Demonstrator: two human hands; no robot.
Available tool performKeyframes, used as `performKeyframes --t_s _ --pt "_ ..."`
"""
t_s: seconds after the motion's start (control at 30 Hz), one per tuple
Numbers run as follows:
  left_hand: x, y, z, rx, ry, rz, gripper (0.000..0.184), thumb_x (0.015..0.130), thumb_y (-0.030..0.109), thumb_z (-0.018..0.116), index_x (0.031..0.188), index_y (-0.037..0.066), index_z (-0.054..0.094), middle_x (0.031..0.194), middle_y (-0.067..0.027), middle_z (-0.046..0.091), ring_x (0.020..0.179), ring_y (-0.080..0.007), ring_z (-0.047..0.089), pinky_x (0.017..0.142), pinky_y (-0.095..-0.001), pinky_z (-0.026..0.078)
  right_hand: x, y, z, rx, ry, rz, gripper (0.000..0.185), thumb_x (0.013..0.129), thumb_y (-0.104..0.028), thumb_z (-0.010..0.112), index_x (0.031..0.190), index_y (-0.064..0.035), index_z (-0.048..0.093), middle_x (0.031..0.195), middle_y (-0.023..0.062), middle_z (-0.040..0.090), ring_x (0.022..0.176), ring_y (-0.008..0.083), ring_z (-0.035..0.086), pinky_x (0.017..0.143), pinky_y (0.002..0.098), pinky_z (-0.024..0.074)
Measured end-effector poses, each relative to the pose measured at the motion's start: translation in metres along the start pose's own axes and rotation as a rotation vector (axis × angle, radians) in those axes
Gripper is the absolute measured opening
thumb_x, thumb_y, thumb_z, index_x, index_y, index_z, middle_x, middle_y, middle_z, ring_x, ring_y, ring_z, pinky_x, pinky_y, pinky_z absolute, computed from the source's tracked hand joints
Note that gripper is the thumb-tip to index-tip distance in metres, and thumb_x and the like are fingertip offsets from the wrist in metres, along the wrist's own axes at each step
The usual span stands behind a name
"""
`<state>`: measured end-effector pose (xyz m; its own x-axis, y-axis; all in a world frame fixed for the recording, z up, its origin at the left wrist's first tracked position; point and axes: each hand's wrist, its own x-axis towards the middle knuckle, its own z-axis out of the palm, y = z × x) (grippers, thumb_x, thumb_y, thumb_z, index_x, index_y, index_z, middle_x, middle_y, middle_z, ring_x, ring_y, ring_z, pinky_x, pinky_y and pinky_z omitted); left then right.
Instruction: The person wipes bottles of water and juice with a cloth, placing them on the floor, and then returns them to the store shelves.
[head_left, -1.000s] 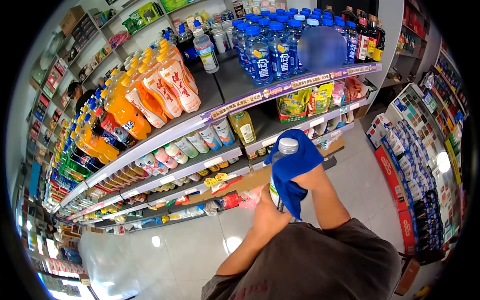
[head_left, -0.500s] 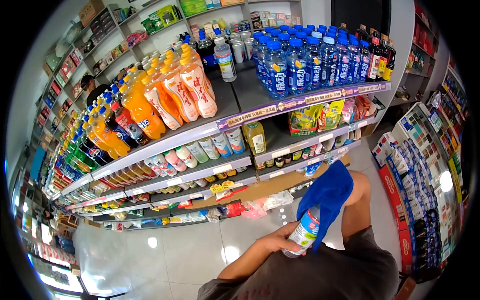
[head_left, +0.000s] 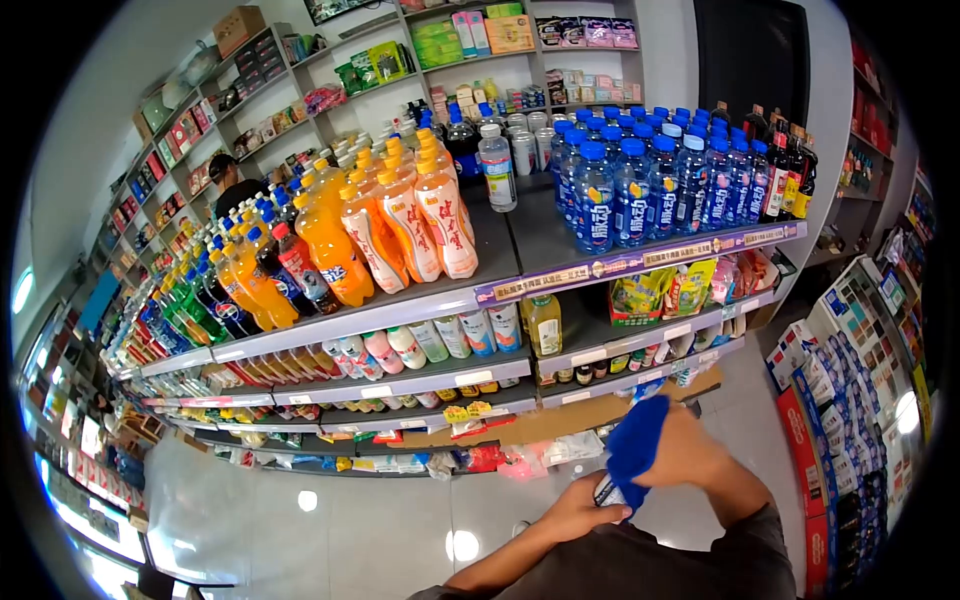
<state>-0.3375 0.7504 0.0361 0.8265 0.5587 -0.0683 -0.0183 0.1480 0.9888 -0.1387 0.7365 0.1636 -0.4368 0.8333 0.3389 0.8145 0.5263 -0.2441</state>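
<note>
My left hand [head_left: 580, 510] is wrapped round the lower part of a bottle [head_left: 606, 492], whose label shows only in part. A blue cloth [head_left: 637, 440] covers the bottle's upper part. Pressed onto that cloth from the right is my right hand [head_left: 680, 450], its fingers closed round it. Both hands are low in front of the shelf, close to my body. On the top shelf, a clear bottle with a white label [head_left: 497, 170] stands between the orange drinks [head_left: 445, 225] and the blue-capped bottles [head_left: 594, 200].
The long shelf unit [head_left: 430, 305] runs from left to right ahead. Dark sauce bottles [head_left: 780, 180] stand at its right end. Red boxes and packs [head_left: 803, 440] are stacked on the right. A person [head_left: 235, 185] is at the back left, behind the bottles.
The view has turned, so the shelves sit lower and further right. The bottle has tilted, and the cloth now covers more of it. My right hand has moved over the cloth.
</note>
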Motion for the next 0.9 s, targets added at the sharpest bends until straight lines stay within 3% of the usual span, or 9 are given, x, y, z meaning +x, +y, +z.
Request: performKeyframes --t_s 0.13,0.17,0.27,0.33,0.4,0.57,0.63,0.77,0.9 --pt "-0.006 0.009 0.000 0.005 -0.035 -0.041 0.062 0.081 0.024 0.080 0.129 -0.005 0.054 0.098 -0.0098 0.069 0.084 -0.0144 0.066 0.074 -0.0300 0.053 -0.005 0.044 -0.024 0.446 0.008 0.031 0.013 0.073 -0.019 0.071 0.077 -0.0070 0.070 0.077 0.0085 0.071 0.071 0.0270 0.068 0.066 0.0389 0.0527" --pt "-0.007 0.010 -0.001 -0.015 -0.044 -0.007 0.062 0.081 0.023 0.079 0.130 -0.005 0.052 0.102 -0.0112 0.068 0.089 -0.0156 0.066 0.078 -0.0302 0.053 -0.011 0.051 -0.030 0.820 -0.142 0.327 0.021 0.077 -0.016 0.075 0.090 -0.0005 0.069 0.092 0.0101 0.074 0.081 0.0208 0.070 0.076 0.0351 0.0550" --pt "-0.004 0.013 -0.005 0.014 -0.074 0.122 0.064 0.085 0.024 0.077 0.135 -0.005 0.048 0.113 -0.0142 0.065 0.101 -0.0182 0.063 0.086 -0.0316 0.051 -0.028 0.045 0.035 1.249 0.495 0.212 0.036 0.078 -0.018 0.077 0.105 0.0026 0.065 0.102 0.0135 0.071 0.091 0.0219 0.069 0.082 0.0372 0.0553" --pt "0.001 0.013 -0.005 0.048 0.002 0.165 0.065 0.088 0.026 0.075 0.137 -0.005 0.046 0.116 -0.0153 0.063 0.106 -0.0191 0.061 0.091 -0.0328 0.049 -0.034 0.040 0.084 1.524 0.830 0.436 0.053 0.081 -0.018 0.073 0.128 0.0010 0.057 0.114 0.0152 0.068 0.098 0.0274 0.068 0.090 0.0429 0.0558" --pt "0.005 0.004 0.005 0.063 0.172 0.144 0.064 0.092 0.029 0.073 0.138 -0.005 0.044 0.118 -0.0157 0.062 0.109 -0.0197 0.059 0.093 -0.0340 0.047 -0.031 0.042 0.108 1.665 0.797 0.524 0.053 0.085 -0.021 0.069 0.132 -0.0002 0.054 0.117 0.0146 0.067 0.103 0.0259 0.068 0.092 0.0411 0.0556" --pt "0.024 -0.025 -0.007 0.046 0.441 0.185 0.043 0.103 0.029 0.055 0.128 -0.005 0.047 0.109 -0.0152 0.059 0.101 -0.0229 0.056 0.091 -0.0361 0.045 -0.019 0.016 0.155 1.356 0.732 0.511 0.058 0.083 -0.007 0.061 0.139 0.0003 0.044 0.122 0.0074 0.060 0.111 0.0177 0.059 0.097 0.0346 0.0490" --pt "0.028 -0.034 -0.013 0.173 0.519 0.289 0.037 0.104 0.025 0.051 0.127 -0.004 0.047 0.110 -0.0178 0.056 0.104 -0.0268 0.054 0.095 -0.0386 0.042 -0.012 -0.003 0.137 1.165 0.662 0.351 0.069 0.082 -0.006 0.064 0.144 0.0003 0.034 0.125 0.0110 0.057 0.113 0.0195 0.058 0.098 0.0365 0.0475" --pt "0.022 -0.029 -0.027 0.431 0.529 0.463 0.041 0.102 0.027 0.051 0.127 -0.004 0.047 0.118 -0.0243 0.049 0.112 -0.0378 0.048 0.102 -0.0443 0.036 -0.023 0.000 0.153 0.817 0.533 0.167 0.078 0.079 -0.012 0.069 0.145 0.0025 0.030 0.132 0.0169 0.053 0.121 0.0270 0.054 0.104 0.0414 0.0422" --pt "0.022 -0.046 -0.034 0.642 0.591 0.609 0.055 0.098 0.038 0.057 0.128 -0.006 0.047 0.121 -0.0238 0.050 0.112 -0.0394 0.048 0.102 -0.0464 0.037 -0.032 -0.016 0.147 0.918 0.289 0.372 0.075 0.085 -0.022 0.072 0.148 -0.0011 0.038 0.149 0.0165 0.043 0.137 0.0308 0.044 0.115 0.0417 0.0320"
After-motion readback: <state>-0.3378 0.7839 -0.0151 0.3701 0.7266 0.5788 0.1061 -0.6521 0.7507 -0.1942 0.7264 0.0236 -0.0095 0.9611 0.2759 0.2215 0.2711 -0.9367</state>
